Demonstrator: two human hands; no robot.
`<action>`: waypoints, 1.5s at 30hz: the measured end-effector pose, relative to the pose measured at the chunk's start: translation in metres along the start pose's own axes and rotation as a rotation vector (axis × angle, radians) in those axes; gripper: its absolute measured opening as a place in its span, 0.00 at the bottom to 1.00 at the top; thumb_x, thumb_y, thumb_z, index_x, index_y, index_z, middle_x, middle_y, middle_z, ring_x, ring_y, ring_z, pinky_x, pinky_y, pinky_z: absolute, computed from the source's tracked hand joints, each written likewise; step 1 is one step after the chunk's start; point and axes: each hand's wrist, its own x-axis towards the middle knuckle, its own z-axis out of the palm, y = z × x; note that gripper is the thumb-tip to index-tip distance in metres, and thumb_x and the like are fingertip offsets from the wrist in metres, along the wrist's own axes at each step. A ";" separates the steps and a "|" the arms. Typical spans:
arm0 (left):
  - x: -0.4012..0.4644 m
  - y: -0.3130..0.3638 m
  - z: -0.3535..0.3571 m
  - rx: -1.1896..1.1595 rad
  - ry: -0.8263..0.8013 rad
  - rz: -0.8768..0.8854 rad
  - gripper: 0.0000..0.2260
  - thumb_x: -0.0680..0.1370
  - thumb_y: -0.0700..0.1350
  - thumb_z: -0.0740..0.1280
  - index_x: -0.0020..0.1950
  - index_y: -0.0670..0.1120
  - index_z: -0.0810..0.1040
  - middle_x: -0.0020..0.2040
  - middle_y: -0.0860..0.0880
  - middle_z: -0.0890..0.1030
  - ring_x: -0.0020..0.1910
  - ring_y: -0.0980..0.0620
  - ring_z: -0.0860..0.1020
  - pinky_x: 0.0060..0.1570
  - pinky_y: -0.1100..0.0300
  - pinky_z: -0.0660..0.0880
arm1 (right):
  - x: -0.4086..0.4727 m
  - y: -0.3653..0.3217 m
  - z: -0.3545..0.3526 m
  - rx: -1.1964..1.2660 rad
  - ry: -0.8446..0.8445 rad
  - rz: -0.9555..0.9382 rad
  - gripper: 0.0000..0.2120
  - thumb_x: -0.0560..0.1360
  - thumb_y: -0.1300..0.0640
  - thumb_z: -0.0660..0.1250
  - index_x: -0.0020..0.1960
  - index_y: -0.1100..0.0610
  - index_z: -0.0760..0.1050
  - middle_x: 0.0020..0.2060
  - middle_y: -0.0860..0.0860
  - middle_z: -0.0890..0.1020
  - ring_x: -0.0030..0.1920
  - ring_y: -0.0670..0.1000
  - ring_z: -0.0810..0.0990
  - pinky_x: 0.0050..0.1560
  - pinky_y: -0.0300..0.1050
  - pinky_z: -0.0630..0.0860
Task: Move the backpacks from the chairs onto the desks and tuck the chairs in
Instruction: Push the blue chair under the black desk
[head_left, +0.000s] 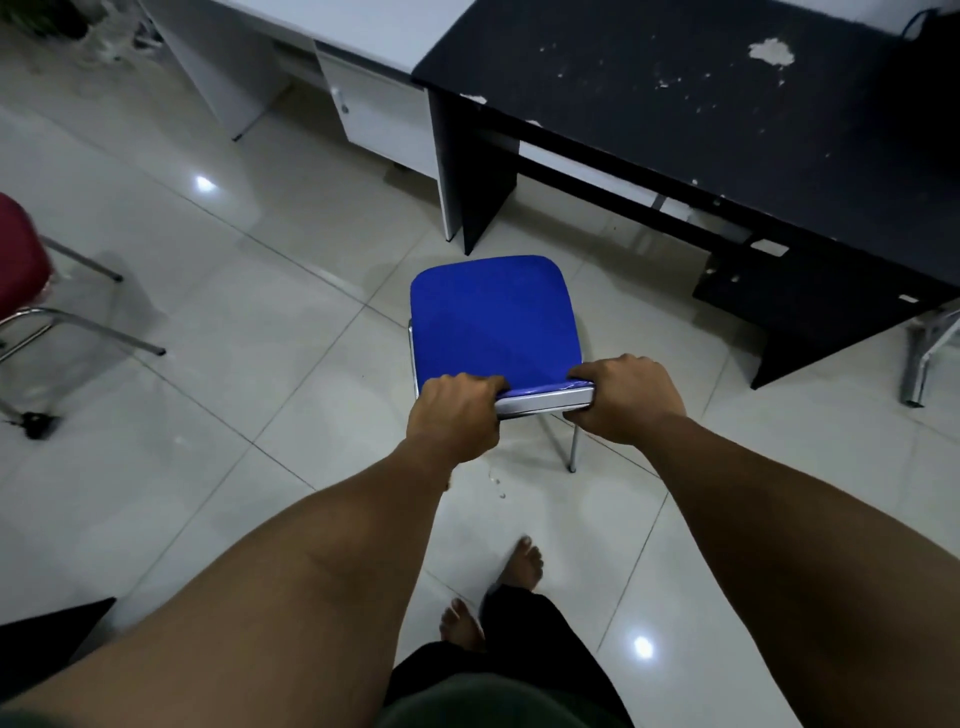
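Blue chair (493, 317) stands on the tile floor (234, 312), seat facing the black desk (727, 130), its front edge near the desk's left leg panel, not yet under. Left hand (454, 415) and right hand (621, 400) both grip the backrest top, fingers curled tight over the rail, one at each end. Seat lies straight ahead of the knuckles. The kneehole opens forward and right, so the push likely needs a rightward angle.
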 end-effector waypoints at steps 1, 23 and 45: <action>0.004 -0.004 -0.001 -0.010 -0.006 -0.001 0.11 0.73 0.52 0.67 0.54 0.56 0.77 0.37 0.54 0.81 0.32 0.50 0.78 0.34 0.59 0.73 | 0.004 -0.002 -0.001 0.003 -0.004 0.010 0.18 0.69 0.32 0.64 0.51 0.41 0.80 0.35 0.41 0.82 0.34 0.46 0.78 0.34 0.40 0.75; 0.054 -0.106 -0.028 0.028 -0.213 0.241 0.14 0.71 0.48 0.69 0.54 0.58 0.73 0.44 0.54 0.81 0.39 0.50 0.78 0.41 0.56 0.77 | 0.020 -0.105 -0.003 0.206 0.045 0.378 0.16 0.70 0.39 0.67 0.52 0.46 0.82 0.36 0.44 0.84 0.35 0.48 0.80 0.42 0.45 0.81; 0.166 -0.151 -0.036 0.000 -0.166 0.496 0.15 0.69 0.49 0.70 0.54 0.57 0.74 0.44 0.55 0.80 0.38 0.54 0.74 0.36 0.59 0.69 | 0.106 -0.107 -0.021 0.127 -0.015 0.574 0.13 0.73 0.51 0.73 0.57 0.46 0.78 0.47 0.47 0.85 0.45 0.51 0.82 0.46 0.46 0.81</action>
